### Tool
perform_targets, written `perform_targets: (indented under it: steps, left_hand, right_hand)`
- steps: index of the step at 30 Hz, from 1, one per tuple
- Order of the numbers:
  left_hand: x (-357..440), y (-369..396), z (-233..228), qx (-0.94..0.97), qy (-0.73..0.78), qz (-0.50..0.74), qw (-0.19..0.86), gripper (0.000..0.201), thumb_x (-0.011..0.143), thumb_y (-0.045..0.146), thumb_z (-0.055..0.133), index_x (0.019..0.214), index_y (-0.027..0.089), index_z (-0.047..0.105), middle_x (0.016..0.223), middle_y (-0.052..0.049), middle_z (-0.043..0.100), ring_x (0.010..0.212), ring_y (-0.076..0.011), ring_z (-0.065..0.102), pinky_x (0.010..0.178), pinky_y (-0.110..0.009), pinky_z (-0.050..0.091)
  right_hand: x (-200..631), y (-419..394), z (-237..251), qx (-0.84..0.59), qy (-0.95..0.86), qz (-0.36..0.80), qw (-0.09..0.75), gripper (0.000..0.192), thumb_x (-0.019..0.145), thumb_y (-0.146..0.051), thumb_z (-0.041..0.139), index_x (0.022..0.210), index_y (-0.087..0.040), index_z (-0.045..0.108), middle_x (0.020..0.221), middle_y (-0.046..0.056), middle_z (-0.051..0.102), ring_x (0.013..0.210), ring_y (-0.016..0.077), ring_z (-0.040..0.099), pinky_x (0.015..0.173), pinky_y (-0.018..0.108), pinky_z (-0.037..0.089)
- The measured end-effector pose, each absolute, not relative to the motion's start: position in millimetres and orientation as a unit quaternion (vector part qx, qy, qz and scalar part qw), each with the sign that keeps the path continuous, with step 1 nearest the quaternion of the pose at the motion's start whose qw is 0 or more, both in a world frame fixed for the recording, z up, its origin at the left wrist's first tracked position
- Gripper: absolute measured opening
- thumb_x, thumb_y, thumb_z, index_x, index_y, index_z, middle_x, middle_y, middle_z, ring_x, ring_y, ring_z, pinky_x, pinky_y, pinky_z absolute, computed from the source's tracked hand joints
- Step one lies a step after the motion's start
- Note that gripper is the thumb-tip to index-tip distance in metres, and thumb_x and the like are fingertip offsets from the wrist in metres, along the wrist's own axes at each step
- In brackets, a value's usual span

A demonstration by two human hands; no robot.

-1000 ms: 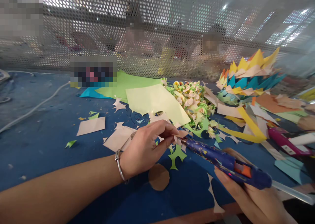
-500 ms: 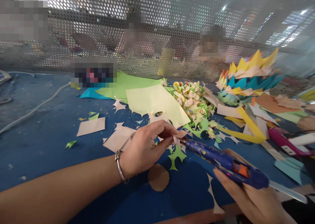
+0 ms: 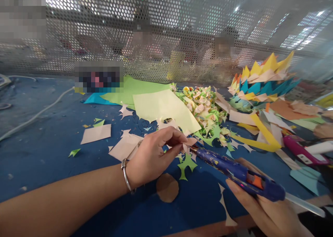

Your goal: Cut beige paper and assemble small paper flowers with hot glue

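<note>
Left hand: a small pale pink folded paper piece is pinched between thumb and fingertips.
Right hand: a dark blue hot glue gun with an orange trigger is gripped, its nozzle touching the pinched paper.
Below the pinch: a green star-shaped paper cutout and a brown paper disc are seen on the blue tabletop.

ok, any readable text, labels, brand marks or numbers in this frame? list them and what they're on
None readable.
Blue hot glue gun in the right hand: only pale specks on the barrel, no lettering legible.
Pink-and-white tool at the right edge: no legible print on its white patch.
Pixelated patches behind the perforated metal screen: unreadable.
Small pale paper piece in the left hand: blank.
</note>
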State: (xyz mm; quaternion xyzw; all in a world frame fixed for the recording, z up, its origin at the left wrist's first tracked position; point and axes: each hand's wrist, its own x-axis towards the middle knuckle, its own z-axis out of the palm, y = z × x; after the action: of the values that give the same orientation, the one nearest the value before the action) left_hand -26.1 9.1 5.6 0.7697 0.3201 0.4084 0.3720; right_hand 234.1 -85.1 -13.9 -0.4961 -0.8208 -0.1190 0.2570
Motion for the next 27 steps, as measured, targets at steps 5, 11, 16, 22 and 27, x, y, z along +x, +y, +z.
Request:
perform_targets:
  steps: [5,11,16,22,27]
  left_hand:
    - [-26,9,6,0.768,0.320,0.412,0.371,0.007,0.089,0.014,0.057,0.091,0.018,0.062,0.087,-0.003,0.074,0.074,-0.0110,0.069,0.068,-0.023,0.055]
    - [-26,10,4,0.756,0.319,0.425,0.383,0.005,0.089,0.016,0.057,0.090,0.019,0.061,0.081,-0.001,0.071,0.072,-0.0108,0.068,0.066,-0.023,0.055]
    - [-26,10,2,0.737,0.312,0.433,0.416,0.003,0.090,0.019,0.057,0.091,0.018,0.059,0.083,-0.003,0.069,0.073,-0.0113,0.067,0.066,-0.024,0.055]
    - [-21,13,-2,0.660,0.305,0.466,0.504,0.012,0.084,0.018,0.058,0.092,0.019,0.050,0.084,-0.002,0.062,0.072,-0.0113,0.064,0.069,-0.026,0.057]
    - [-22,21,-4,0.623,0.353,0.448,0.535,0.021,0.079,0.020,0.064,0.095,0.018,0.050,0.080,-0.002,0.061,0.072,-0.0134,0.066,0.068,-0.027,0.058]
  right_hand:
    - [226,-90,-12,-0.542,-0.792,-0.062,0.274,0.015,0.095,-0.033,0.046,0.107,-0.027,0.054,0.091,0.004,0.067,0.083,0.0235,0.068,0.067,0.031,0.054]
    - [227,-92,-16,-0.557,-0.777,-0.034,0.291,0.016,0.094,-0.034,0.048,0.106,-0.026,0.056,0.097,0.005,0.067,0.088,0.0251,0.068,0.069,0.032,0.054]
    - [225,-91,-12,-0.539,-0.790,-0.030,0.291,0.009,0.094,-0.027,0.048,0.096,-0.025,0.057,0.091,0.005,0.067,0.082,0.0229,0.068,0.063,0.030,0.053]
    - [232,-86,2,-0.527,-0.798,-0.092,0.277,0.006,0.092,-0.026,0.052,0.094,-0.024,0.057,0.084,0.005,0.068,0.073,0.0226,0.068,0.059,0.030,0.051]
    - [265,-74,3,-0.527,-0.792,-0.197,0.239,0.012,0.093,-0.029,0.050,0.092,-0.021,0.059,0.077,0.005,0.067,0.066,0.0209,0.067,0.058,0.030,0.049]
